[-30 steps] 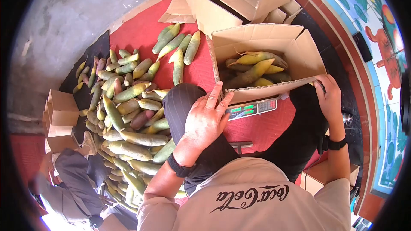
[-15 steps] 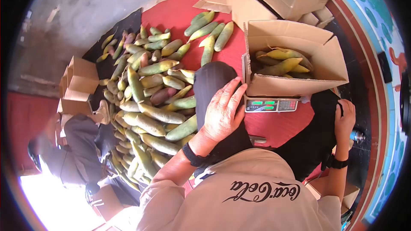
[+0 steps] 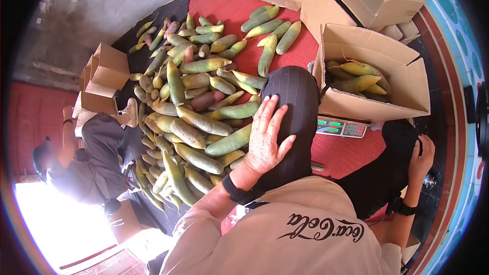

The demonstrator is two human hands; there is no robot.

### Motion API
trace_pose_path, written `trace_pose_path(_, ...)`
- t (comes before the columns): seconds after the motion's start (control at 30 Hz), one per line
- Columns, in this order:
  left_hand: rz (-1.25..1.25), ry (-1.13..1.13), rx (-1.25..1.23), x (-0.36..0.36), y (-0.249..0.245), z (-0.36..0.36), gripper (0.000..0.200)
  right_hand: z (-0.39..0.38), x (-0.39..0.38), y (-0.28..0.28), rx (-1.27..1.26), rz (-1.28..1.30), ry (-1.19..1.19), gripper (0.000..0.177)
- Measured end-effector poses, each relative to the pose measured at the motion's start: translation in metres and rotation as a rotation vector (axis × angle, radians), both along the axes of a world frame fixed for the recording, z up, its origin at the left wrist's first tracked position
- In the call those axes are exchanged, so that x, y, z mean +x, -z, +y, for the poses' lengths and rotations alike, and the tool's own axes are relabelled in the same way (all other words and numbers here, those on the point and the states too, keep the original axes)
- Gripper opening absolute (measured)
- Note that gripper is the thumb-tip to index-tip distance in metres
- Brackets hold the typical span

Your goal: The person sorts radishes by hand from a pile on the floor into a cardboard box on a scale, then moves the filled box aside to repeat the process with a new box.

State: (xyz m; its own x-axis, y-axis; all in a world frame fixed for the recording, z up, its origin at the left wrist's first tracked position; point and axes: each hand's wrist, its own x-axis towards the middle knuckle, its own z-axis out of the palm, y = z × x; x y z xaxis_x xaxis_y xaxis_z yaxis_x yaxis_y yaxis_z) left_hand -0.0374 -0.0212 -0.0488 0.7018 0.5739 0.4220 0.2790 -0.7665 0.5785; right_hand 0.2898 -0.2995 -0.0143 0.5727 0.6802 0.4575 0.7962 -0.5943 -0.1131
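Note:
My left hand lies flat on my left knee, fingers stretched and spread, holding nothing. Beside it spreads a big heap of long green radishes, some of them reddish. On my right knee rests my right hand, its fingers draped over the dark trouser cloth and nothing visible in them. Between my knees a cardboard box with several yellow-green radishes sits on a digital scale whose green display is lit. Both hands are apart from the box and the radishes.
More cardboard boxes stand behind the scale. A few radishes lie apart on the red floor covering. At the left another person sits by the heap, near small open cartons. A tiled wall runs along the right.
The view has swung left, so the scene sits further right. My left hand has slid from the top of my knee toward its outer side. My right hand stays on the right knee.

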Motion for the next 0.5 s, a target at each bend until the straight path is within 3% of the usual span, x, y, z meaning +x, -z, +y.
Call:
trace_pose_path(0.17,-0.092,-0.120,-0.306,-0.015,0.023,0.019,0.061,-0.014,0.009,0.001,0.032,0.111,0.100,0.018)
trace_pose_path(0.27,-0.106,-0.265,-0.339,-0.027,0.042,0.041,0.052,-0.020,0.013,0.003,0.052,0.169,0.146,0.020)
trace_pose_path(0.4,0.058,-0.433,-0.312,-0.053,0.101,0.073,0.047,-0.019,0.014,0.005,0.064,0.197,0.170,0.021)
trace_pose_path(0.47,0.317,-0.439,-0.309,-0.067,0.131,0.084,0.048,-0.017,0.014,0.006,0.030,0.194,0.180,0.021)
trace_pose_path(0.5,0.321,-0.439,-0.316,-0.075,0.150,0.087,0.048,-0.016,0.014,0.007,0.008,0.174,0.178,0.021)
